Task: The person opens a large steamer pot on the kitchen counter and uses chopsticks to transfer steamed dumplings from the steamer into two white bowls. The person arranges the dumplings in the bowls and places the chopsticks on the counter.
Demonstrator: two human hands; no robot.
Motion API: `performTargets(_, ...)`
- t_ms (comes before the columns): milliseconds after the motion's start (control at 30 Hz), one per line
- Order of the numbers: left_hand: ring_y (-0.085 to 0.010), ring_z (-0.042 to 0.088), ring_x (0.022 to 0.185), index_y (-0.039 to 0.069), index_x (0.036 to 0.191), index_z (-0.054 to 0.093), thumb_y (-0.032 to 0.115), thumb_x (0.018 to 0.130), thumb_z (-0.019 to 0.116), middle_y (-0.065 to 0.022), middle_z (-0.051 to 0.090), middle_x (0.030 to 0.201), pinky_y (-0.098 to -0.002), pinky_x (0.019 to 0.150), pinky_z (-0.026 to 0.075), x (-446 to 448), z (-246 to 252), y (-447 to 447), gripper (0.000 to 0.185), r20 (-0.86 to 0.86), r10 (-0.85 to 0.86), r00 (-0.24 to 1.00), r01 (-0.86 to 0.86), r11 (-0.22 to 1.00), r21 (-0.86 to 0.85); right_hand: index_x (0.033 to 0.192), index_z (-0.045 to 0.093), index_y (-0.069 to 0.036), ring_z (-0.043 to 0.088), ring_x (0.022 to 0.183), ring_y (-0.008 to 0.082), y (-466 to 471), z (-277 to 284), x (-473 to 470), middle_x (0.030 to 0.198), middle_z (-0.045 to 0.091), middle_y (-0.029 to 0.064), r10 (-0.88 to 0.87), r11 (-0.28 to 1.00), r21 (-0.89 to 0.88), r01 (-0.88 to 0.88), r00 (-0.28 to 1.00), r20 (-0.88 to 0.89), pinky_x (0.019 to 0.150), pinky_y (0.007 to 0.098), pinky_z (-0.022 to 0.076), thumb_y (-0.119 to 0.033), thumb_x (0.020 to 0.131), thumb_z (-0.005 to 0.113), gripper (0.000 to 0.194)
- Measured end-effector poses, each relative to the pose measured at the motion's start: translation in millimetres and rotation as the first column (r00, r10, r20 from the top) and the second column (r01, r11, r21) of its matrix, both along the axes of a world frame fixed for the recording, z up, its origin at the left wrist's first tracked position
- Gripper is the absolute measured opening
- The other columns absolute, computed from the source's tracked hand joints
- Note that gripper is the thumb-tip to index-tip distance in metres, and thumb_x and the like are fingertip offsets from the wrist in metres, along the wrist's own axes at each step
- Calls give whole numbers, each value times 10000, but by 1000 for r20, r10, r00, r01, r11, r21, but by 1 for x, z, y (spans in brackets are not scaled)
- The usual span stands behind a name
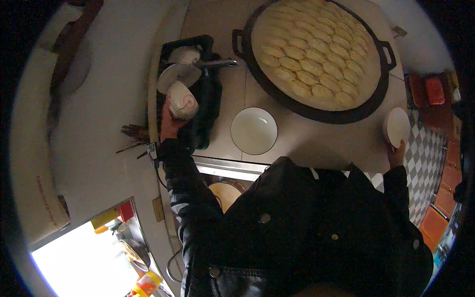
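On the left, my left hand is closed around a white bowl with a pink pattern, held over a dark dish rack. More white dishes and a metal handle are in the rack. At the counter's right edge, my right hand grips the rim of a tilted white bowl. Between my hands, a white bowl rests on the tiled counter. Beyond it sits a big round pan with a black rim, filled with rows of pale dumplings.
Wooden sticks stand by the wall near the rack. A metal strip runs along the counter's front, with a round pale thing below it. Red containers stand at the right, beyond the checkered floor. A bright window is at lower left.
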State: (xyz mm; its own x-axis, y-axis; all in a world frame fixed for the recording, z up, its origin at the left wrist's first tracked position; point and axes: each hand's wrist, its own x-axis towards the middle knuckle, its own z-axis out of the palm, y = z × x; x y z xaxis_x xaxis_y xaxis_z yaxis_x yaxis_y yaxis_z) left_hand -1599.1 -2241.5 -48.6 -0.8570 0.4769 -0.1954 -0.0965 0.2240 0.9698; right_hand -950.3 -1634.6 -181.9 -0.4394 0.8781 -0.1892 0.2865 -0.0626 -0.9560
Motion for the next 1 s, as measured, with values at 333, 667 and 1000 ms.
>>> performTargets(333,-258,431,1200,99,1279,399,111,637,790,-118,420,1325,-472,958,404,8,-1,4,752,160,128,979,-178,918,354,1337,254,-5,477,1127,285,-25,37,-1,1273,418,171,-82,988,-136,79,996,-19,916,404,453,-88,833,621,629)
performTargets(667,-297,383,1237,153,1346,330,422,808,559,-90,378,1364,-518,991,342,111,42,53,643,-439,365,821,-305,930,203,1315,365,-74,509,1061,251,-7,43,-17,1201,499,142,-338,816,-557,156,910,-241,950,407,405,-353,882,513,537)
performTargets(1000,-275,402,1219,136,1347,330,446,854,495,-88,404,1334,-483,975,367,272,48,214,605,316,129,940,-307,721,621,1227,415,-29,584,912,209,24,44,-75,1077,578,131,111,982,-128,-137,975,-191,799,312,497,-339,945,430,419)
